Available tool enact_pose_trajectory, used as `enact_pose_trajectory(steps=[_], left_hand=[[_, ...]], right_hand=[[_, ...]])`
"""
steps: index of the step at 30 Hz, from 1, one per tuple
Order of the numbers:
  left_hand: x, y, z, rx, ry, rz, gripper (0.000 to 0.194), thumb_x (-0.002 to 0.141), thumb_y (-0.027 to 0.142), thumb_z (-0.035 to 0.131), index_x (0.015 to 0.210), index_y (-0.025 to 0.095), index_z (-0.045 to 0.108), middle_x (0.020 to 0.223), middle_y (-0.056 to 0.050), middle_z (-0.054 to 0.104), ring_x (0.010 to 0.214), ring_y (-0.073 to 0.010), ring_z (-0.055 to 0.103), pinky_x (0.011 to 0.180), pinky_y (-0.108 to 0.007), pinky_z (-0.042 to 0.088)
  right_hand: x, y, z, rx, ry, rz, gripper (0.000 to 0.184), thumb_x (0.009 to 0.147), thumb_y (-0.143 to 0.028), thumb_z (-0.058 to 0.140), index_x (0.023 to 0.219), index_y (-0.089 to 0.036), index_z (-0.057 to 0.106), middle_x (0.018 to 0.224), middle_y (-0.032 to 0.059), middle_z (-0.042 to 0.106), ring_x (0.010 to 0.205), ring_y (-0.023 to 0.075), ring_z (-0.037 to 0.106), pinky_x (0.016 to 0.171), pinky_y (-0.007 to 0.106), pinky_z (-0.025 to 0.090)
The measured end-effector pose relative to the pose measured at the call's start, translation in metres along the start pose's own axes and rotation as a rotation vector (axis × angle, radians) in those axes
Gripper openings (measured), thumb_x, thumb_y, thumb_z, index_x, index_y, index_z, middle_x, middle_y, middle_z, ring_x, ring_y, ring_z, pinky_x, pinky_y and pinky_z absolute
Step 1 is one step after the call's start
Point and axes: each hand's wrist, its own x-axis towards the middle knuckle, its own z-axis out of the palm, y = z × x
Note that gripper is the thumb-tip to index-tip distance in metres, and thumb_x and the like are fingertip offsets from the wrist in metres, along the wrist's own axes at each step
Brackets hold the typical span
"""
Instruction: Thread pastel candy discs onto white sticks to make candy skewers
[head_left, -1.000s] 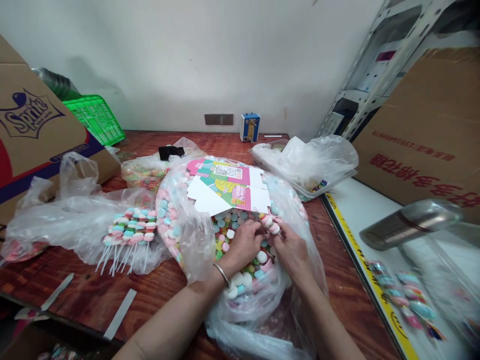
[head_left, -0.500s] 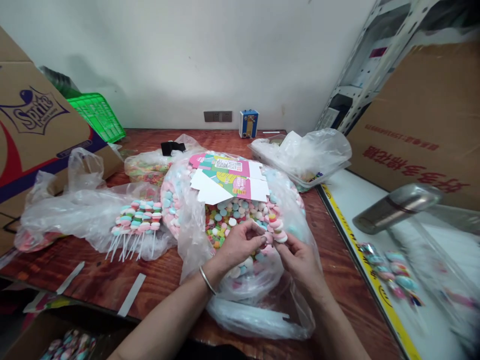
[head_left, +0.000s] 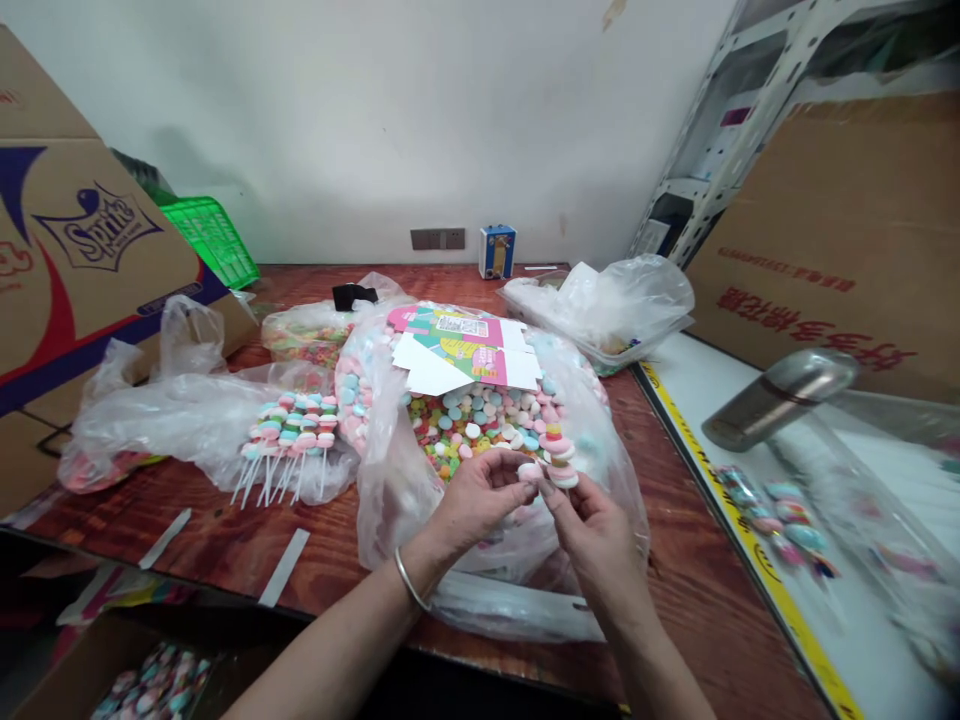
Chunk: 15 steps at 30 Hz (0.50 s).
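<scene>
My left hand (head_left: 484, 497) pinches a small pink-and-white marshmallow (head_left: 529, 471) between thumb and fingers. Close beside it, my right hand (head_left: 596, 520) grips a candy skewer (head_left: 559, 452), a stack of pink, white and yellow pieces held upright; its stick is hidden by the fingers. Both hands are over a big open plastic bag (head_left: 386, 480) of loose marshmallows and ring-shaped gummies (head_left: 435, 425). A printed cardboard piece (head_left: 465, 350) lies on top of the bag. To the left, several finished-looking candy skewers (head_left: 292, 425) rest on plastic, white sticks toward me.
A Sprite carton (head_left: 97, 230) and green basket (head_left: 210, 235) stand left. At right are a plastic-covered tray (head_left: 600, 310), steel flask (head_left: 780, 400), wrapped candy skewers (head_left: 795, 525) and a brown carton (head_left: 832, 240). Below left, an open box (head_left: 71, 660) holds candies. Paper strips (head_left: 285, 568) lie near the edge.
The pink-and-white marshmallow in my left hand is now plainly visible, raised beside the skewer. My right hand still holds the skewer. The camera view has shifted slightly.
</scene>
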Motion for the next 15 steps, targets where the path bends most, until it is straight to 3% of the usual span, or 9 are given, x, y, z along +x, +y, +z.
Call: enact_pose_trajectory(steps=[3,7,11,15], left_hand=[[0.002,0.001,-0.007,0.021,0.147,0.05,0.037,0.07,0.034,0.079,0.095,0.012,0.064,0.088,-0.007,0.071,0.075,-0.0143,0.067,0.071,-0.027,0.054],[0.006,0.003,-0.014,0.032,0.246,0.092,0.034,0.072,0.029,0.076,0.099,0.013,0.063,0.087,-0.005,0.071,0.072,-0.0121,0.066,0.069,-0.025,0.055],[0.006,0.002,-0.013,0.087,0.257,0.127,0.032,0.074,0.023,0.072,0.102,0.014,0.063,0.091,-0.006,0.071,0.073,-0.0117,0.066,0.07,-0.025,0.055],[0.004,-0.001,-0.013,0.151,0.245,0.162,0.03,0.075,0.022,0.07,0.104,0.015,0.063,0.093,-0.006,0.071,0.077,-0.0131,0.067,0.074,-0.027,0.056]], right_hand=[[-0.018,0.002,-0.01,-0.376,0.043,-0.045,0.04,0.091,-0.041,0.043,0.117,-0.02,0.065,0.103,0.0092,0.073,0.092,0.0239,0.068,0.075,0.032,0.053],[-0.044,0.016,-0.018,-0.758,-0.021,-0.168,0.046,0.093,-0.034,0.034,0.127,-0.019,0.061,0.105,0.0113,0.073,0.079,0.0259,0.072,0.057,0.032,0.054],[-0.054,0.024,-0.014,-0.868,-0.081,-0.183,0.049,0.095,-0.028,0.028,0.131,-0.015,0.058,0.106,0.0121,0.073,0.074,0.025,0.073,0.052,0.032,0.054],[-0.05,0.019,-0.012,-0.887,-0.119,-0.136,0.047,0.094,-0.026,0.029,0.126,-0.017,0.061,0.093,0.0113,0.076,0.07,0.0257,0.073,0.051,0.033,0.053]])
